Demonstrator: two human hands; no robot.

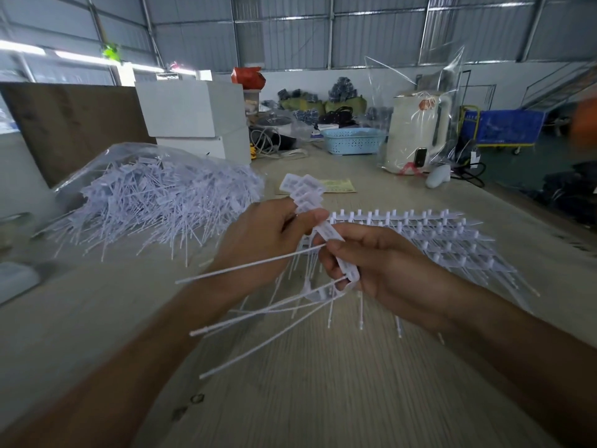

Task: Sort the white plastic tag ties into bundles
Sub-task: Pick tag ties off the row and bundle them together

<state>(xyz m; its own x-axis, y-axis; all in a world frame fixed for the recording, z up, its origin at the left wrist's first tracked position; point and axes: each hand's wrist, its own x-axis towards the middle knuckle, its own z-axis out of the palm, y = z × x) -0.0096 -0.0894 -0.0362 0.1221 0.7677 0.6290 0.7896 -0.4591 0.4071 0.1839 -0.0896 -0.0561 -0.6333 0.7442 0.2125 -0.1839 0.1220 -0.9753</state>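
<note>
Nearest, loose tails (258, 321) droop toward the worktop (323, 399). Above them the right hand (381, 263) pinches one tag tie (347, 263) by its head, while the left hand (261, 240) holds its grip closed round a small bundle (302, 192) of heads. Further right lie finished rows (436, 240); far left, the unsorted heap (161, 202) in its bag. The trailing tails could snag or tangle, pulling ties from the left grip.

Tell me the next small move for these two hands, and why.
Probably slide the single tag tie pinched in the right hand up against the heads fanned in the left hand. The left hand's small bundle looks unfinished, and the loose pile still waits in its bag.
</note>
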